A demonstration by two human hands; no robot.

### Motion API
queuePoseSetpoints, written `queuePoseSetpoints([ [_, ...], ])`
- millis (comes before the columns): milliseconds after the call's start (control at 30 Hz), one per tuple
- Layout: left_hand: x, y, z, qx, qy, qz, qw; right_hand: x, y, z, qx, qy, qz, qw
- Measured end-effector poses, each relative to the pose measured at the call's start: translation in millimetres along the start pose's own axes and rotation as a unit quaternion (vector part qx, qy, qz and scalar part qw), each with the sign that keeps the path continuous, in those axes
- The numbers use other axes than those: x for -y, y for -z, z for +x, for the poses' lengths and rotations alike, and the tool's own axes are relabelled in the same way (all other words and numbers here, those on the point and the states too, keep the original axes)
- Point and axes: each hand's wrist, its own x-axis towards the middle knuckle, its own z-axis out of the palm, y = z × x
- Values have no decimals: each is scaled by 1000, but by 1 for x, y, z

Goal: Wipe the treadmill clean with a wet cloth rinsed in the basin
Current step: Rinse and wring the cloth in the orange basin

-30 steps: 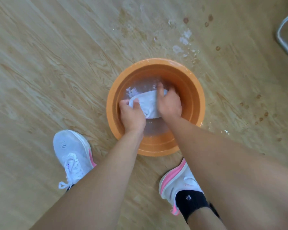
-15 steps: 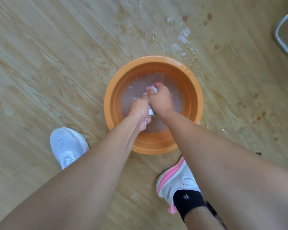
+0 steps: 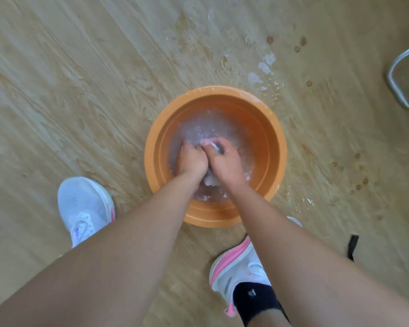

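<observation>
An orange round basin (image 3: 273, 147) with water in it stands on the wooden floor. Both my hands are down inside it, side by side. My left hand (image 3: 191, 159) and my right hand (image 3: 224, 162) each grip a bunched white cloth (image 3: 212, 145), which is squeezed between them. Only small bits of the cloth show, at my right fingertips and below my wrists. The water around the hands is splashing. The treadmill is out of view.
Wet splashes and white flecks (image 3: 265, 67) lie on the floor beyond the basin. My two white and pink shoes (image 3: 85, 208) (image 3: 241, 267) stand on the near side of it. A bent metal tube (image 3: 401, 74) is at the right edge.
The cloth was spread between my hands a second ago. My hands have come together and bunched it up, then sunk lower into the water.
</observation>
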Motion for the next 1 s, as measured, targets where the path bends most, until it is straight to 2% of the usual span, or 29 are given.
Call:
queuePoseSetpoints([
  [100,-6,-4,0,82,67,-112,988,11,-2,-3,-25,12,53,998],
  [233,-18,3,-20,95,79,-148,981,22,4,11,-34,17,-5,999],
  [367,-21,8,-48,50,7,-184,982,22,20,30,-21,-18,-37,999],
  [467,-13,13,-53,-59,-52,-172,982,15,30,39,-45,-48,-116,991],
  [567,-3,14,-32,-130,-37,-154,979,13,30,29,-66,-54,-101,991],
  [600,-1,12,-25,-125,-21,-131,983,11,27,26,-66,-57,-79,993],
  [667,4,3,-14,-65,2,-97,993,11,17,16,-43,-50,-17,998],
  [733,0,-7,-11,11,18,-161,987,14,5,6,-6,-17,27,999],
  [800,-9,-12,-12,79,72,-261,959,17,2,3,-17,25,10,999],
  [833,-13,-11,-12,101,93,-278,951,20,3,4,-34,39,-6,999],
  [900,-14,-8,-15,108,108,-254,955,25,6,10,-38,40,-48,997],
  [1000,-10,3,-28,106,90,-227,964,27,12,22,4,10,-89,996],
])
